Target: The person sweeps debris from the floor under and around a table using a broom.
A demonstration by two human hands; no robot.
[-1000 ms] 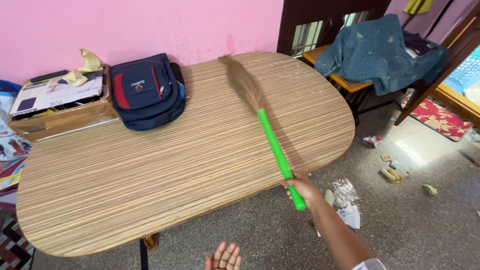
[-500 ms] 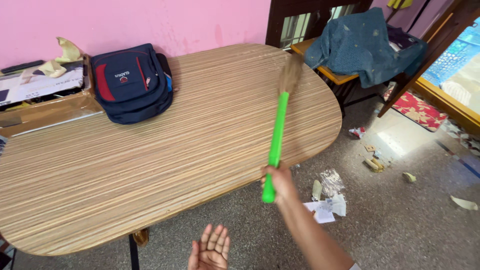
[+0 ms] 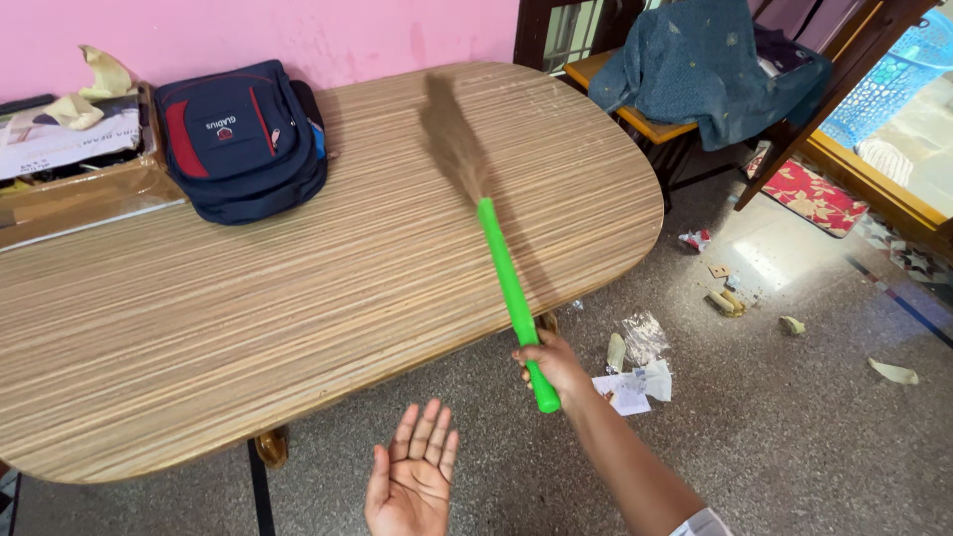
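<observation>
At lower centre, the right hand [image 3: 549,362] grips the green-handled grass broom [image 3: 493,238], its bristles on the striped wooden oval table [image 3: 248,308]; the left hand [image 3: 410,483] (palm up) is empty.

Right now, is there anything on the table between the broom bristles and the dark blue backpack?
In the head view, nothing: only bare striped tabletop lies between the broom bristles and the backpack.

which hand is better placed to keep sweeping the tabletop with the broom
Right. The right hand already grips the green broom handle, bristles over the table. The left hand is open, empty, below the table edge.
</observation>
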